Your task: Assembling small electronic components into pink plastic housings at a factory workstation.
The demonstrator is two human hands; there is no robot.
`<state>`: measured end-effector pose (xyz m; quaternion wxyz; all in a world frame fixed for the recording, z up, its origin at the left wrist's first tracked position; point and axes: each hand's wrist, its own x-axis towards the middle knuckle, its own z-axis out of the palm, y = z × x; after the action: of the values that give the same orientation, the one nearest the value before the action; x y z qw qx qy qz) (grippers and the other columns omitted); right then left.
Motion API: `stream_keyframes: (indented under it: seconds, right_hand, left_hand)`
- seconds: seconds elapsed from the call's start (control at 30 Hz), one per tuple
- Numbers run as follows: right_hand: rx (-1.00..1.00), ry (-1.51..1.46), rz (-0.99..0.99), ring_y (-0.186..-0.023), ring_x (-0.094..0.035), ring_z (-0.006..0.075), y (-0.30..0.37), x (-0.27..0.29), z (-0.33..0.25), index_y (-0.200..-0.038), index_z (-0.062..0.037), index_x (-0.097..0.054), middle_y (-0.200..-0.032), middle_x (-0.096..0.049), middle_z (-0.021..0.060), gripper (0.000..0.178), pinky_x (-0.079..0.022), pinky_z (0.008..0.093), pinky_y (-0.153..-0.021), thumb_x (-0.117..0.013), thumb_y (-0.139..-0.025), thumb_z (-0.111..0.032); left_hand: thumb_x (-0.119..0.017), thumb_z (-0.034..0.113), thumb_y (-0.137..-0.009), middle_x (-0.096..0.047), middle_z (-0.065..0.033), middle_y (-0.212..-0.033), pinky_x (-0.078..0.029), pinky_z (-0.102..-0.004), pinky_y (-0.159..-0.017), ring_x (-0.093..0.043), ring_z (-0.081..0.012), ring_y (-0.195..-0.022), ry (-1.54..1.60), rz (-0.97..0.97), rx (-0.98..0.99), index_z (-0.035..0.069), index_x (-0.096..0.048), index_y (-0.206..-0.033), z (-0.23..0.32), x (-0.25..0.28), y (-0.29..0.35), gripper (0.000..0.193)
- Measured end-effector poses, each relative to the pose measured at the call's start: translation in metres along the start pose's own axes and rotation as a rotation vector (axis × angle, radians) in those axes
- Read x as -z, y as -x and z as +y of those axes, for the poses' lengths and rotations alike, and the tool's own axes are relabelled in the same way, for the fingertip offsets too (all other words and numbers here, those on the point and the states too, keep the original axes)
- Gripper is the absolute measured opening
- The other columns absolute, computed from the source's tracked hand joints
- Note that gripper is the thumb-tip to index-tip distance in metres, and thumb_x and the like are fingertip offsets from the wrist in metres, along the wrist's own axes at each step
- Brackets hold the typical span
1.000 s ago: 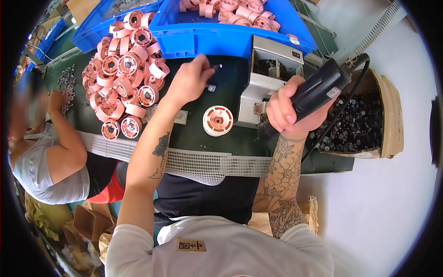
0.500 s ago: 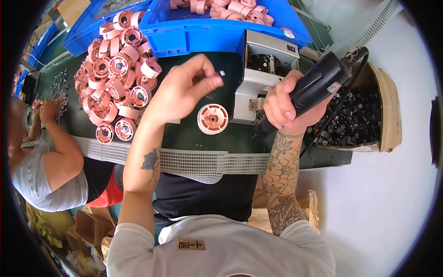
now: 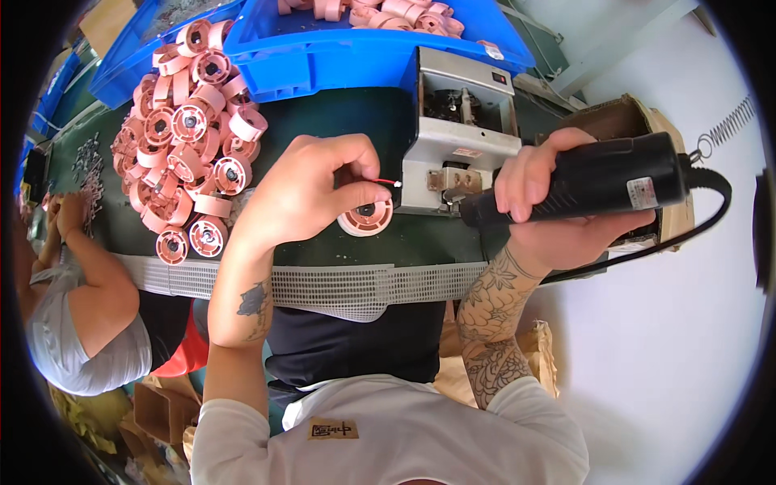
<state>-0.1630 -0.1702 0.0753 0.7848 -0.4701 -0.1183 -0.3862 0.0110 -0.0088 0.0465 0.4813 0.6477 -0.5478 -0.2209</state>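
Note:
My left hand [image 3: 311,190] is closed in a pinch on a small part with a red wire [image 3: 385,182] and a white tip; the fingers hide most of it. Just below the fingertips a round pink housing [image 3: 367,221] lies on the green table, partly covered by the hand. My right hand [image 3: 537,194] is wrapped round a black electric screwdriver [image 3: 602,179], held nearly level. Its nose points left, by the front of a grey metal screw-feeder machine [image 3: 465,147].
Pink housings are heaped in a pile [image 3: 190,123] to the left. Behind stands a blue bin [image 3: 283,74] with more of them. A cardboard box [image 3: 608,120] is at the right, partly behind the screwdriver. A white mesh strip [image 3: 323,284] runs along the near edge. Another person [image 3: 105,303] works at far left.
The screwdriver has swung from tip-down to nearly level, and my right hand has moved slightly right. My left hand has come down over the pink housing, still pinching the small part.

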Motion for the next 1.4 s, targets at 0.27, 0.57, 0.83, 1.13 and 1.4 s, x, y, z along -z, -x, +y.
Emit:
stream_keyframes:
  seconds: [0.27, 0.57, 0.83, 1.13, 1.4]
  right_hand:
    - [0.103, 0.163, 0.105, -0.053, -0.051, 0.0212, 0.002, 0.005, 0.009, -0.113, 0.0079, -0.047, -0.068, -0.055, 0.0128, 0.110, -0.043, 0.0320, -0.050, -0.021, -0.071, -0.090]
    - [0.095, 0.171, 0.080, -0.054, -0.051, 0.0203, 0.005, 0.009, 0.012, -0.114, 0.0073, -0.047, -0.070, -0.055, 0.0127, 0.108, -0.042, 0.0303, -0.051, -0.022, -0.072, -0.089]
    - [0.031, 0.185, 0.004, -0.053, -0.050, 0.0192, 0.005, 0.011, 0.011, -0.115, 0.0052, -0.048, -0.070, -0.055, 0.0111, 0.105, -0.041, 0.0313, -0.050, -0.026, -0.073, -0.089]
    - [-0.068, -0.081, -0.386, -0.060, -0.054, 0.0192, -0.009, -0.020, 0.020, -0.126, 0.0025, -0.045, -0.079, -0.058, 0.0121, 0.102, -0.043, 0.0331, -0.053, -0.036, -0.074, -0.085]
    - [-0.123, -0.062, -0.068, -0.056, -0.053, 0.0204, -0.007, -0.053, 0.044, -0.122, 0.0020, -0.046, -0.075, -0.056, 0.0121, 0.108, -0.042, 0.0348, -0.052, -0.027, -0.070, -0.090]
  left_hand:
    - [-0.072, 0.002, -0.073, -0.056, -0.0084, -0.075, -0.045, -0.0321, -0.061, -0.057, -0.0212, -0.071, -0.253, -0.059, -0.109, 0.000, -0.055, -0.082, -0.019, -0.004, -0.003, 0.020]
    - [-0.072, 0.012, -0.078, -0.061, -0.0086, -0.087, -0.048, -0.0311, -0.064, -0.059, -0.0195, -0.075, -0.130, -0.170, -0.020, -0.001, -0.061, -0.095, -0.032, 0.001, -0.004, 0.024]
    - [-0.069, 0.019, -0.082, -0.065, -0.0122, -0.086, -0.048, -0.0320, -0.068, -0.062, -0.0219, -0.077, -0.054, -0.318, 0.123, 0.000, -0.061, -0.100, -0.034, 0.001, -0.008, 0.027]
    - [-0.066, 0.022, -0.084, -0.065, -0.0139, -0.087, -0.048, -0.0361, -0.070, -0.063, -0.0295, -0.081, -0.074, -0.322, 0.060, 0.003, -0.060, -0.098, -0.036, 0.001, -0.009, 0.024]
    - [-0.065, 0.021, -0.085, -0.066, -0.0136, -0.088, -0.048, -0.0358, -0.071, -0.063, -0.0290, -0.083, -0.011, -0.325, 0.080, 0.003, -0.061, -0.099, -0.041, -0.001, -0.005, 0.024]
